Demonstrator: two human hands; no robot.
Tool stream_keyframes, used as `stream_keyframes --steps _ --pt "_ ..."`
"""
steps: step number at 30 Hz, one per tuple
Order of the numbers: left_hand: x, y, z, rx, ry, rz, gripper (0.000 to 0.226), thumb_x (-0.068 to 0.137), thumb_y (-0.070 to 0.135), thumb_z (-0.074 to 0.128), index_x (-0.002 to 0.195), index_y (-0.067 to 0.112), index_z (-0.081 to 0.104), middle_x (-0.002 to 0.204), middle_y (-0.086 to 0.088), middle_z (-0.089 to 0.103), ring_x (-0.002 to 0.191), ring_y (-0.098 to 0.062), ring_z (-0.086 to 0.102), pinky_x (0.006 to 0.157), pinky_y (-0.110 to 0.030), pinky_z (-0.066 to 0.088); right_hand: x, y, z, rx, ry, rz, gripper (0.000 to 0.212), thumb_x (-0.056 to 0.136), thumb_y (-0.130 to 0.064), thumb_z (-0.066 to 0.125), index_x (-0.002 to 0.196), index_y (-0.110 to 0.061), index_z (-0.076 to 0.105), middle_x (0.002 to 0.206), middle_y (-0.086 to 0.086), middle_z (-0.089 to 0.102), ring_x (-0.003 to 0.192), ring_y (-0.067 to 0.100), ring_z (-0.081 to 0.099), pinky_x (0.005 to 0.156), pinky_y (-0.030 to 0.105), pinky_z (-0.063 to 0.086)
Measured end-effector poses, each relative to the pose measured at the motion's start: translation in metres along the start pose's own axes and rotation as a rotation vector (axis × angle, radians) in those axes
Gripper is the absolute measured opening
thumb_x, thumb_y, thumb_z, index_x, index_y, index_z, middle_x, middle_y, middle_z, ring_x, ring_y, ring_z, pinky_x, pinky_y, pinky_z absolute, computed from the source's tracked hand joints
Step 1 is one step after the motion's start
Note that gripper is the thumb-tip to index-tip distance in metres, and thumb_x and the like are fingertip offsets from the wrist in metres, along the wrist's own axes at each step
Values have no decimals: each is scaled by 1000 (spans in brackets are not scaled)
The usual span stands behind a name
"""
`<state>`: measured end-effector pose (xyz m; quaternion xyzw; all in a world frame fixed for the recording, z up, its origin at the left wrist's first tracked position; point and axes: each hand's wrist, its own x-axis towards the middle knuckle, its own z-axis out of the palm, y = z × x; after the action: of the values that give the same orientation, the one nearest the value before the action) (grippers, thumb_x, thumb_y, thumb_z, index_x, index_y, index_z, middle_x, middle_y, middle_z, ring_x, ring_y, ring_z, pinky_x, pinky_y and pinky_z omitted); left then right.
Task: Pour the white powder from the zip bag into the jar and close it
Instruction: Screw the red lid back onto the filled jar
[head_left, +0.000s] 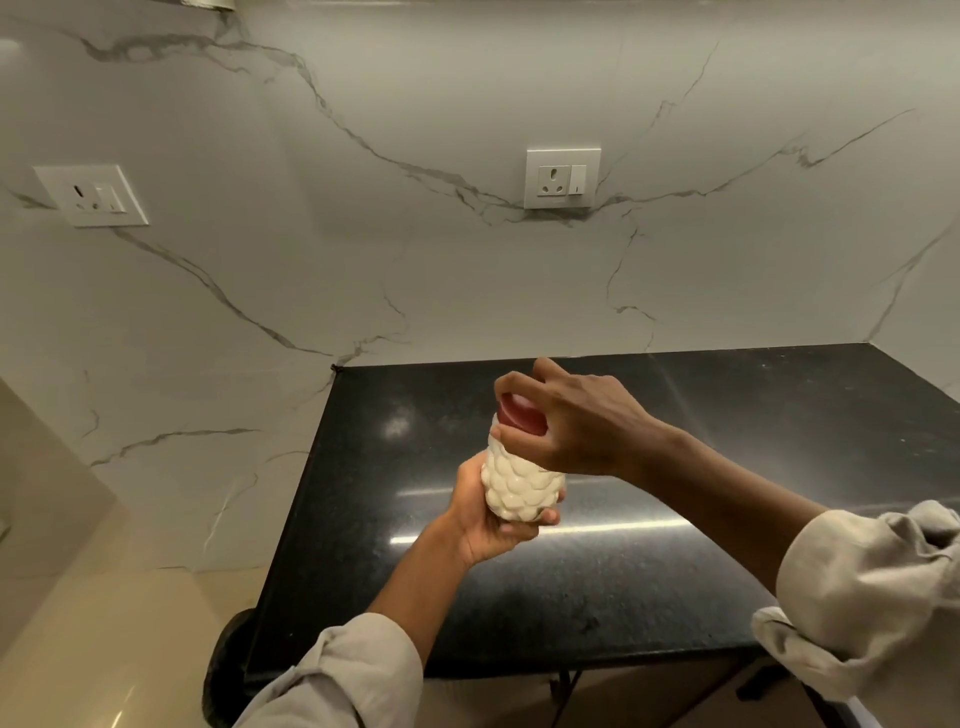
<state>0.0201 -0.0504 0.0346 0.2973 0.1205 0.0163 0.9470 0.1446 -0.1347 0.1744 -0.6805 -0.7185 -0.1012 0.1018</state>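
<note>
1. Now my left hand (485, 512) grips the lower half of the jar (521, 486), fingers curled round its bumpy white body, holding it in the air above the black surface (649, 545).
2. My right hand (566, 421) sits on top, fingers and thumb wrapped round the red lid (521, 413).
3. The jar's long axis runs roughly upright with a slight tilt, so the lid points up and a little away from me, straight into my right palm; the right hand is the one on the closure, the left only steadies.
4. I cannot tell whether the lid is coming off or going on, nor how far it is screwed down.
5. The jar looks white throughout, but whether that is powder inside or the wall itself I cannot tell.
6. No zip bag shows anywhere in view.
7. Behind, the marble wall carries a socket (562, 178).
</note>
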Motion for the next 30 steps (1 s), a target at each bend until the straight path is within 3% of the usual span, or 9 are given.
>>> stream_keyframes --steps 2,6,10,12,15,20,23,26,30 --pt "3 -1 -3 28 110 86 87 78 61 53 139 -1 50 104 -20 65 73 -29 64 39 -20 44 0 0 3 -49 17 28 61 85 -75 33 130 -34 38 111 1 55 75 16 55 56 19 43" --pt "-5 3 -5 10 -87 -94 69 95 62 37 130 5 55 106 -18 58 74 -27 64 43 -17 45 -4 3 0 -100 -26 -126 64 85 -75 30 133 -32 40 109 -2 55 70 13 52 52 15 31" --pt "-2 -6 -3 23 -60 -29 68 90 63 47 124 4 58 104 -18 58 72 -27 63 41 -19 43 -4 -11 11 -31 -15 151 59 85 -73 31 127 -32 39 100 -1 50 69 14 51 52 19 34" --pt "1 -8 -4 -11 -18 38 71 83 61 57 124 3 56 105 -19 57 72 -28 61 39 -21 42 -4 -14 14 -78 45 28 58 86 -70 34 126 -30 42 102 1 51 71 16 53 53 21 38" --pt "-4 -5 -7 9 -82 -54 72 90 63 42 126 2 57 105 -19 57 72 -27 61 39 -17 39 -8 -5 6 -126 -29 -286 56 87 -67 37 131 -31 41 115 1 52 82 16 55 56 23 44" --pt "-6 -4 -3 -11 -66 -90 73 93 66 37 123 3 59 103 -19 59 69 -26 62 41 -20 43 -6 -13 11 -81 40 -58 51 88 -65 30 123 -31 47 102 2 55 72 16 54 53 21 36" --pt "-3 -5 -6 14 6 -24 75 90 64 40 127 0 56 103 -20 61 70 -28 62 39 -20 44 -4 -8 13 -112 28 -198 53 88 -66 34 125 -30 47 108 3 54 80 18 57 54 22 41" --pt "-7 2 -10 55 -35 -88 76 95 64 30 129 1 55 105 -21 60 72 -29 63 39 -19 42 -7 7 10 -180 -30 -407 56 87 -65 41 130 -31 43 119 6 54 89 18 54 57 24 46" --pt "-6 2 -9 14 -40 -131 71 92 62 40 122 1 60 102 -20 59 68 -28 63 40 -20 42 -6 5 18 -75 -12 -213 49 90 -60 39 128 -29 45 107 2 54 81 16 54 55 21 39"
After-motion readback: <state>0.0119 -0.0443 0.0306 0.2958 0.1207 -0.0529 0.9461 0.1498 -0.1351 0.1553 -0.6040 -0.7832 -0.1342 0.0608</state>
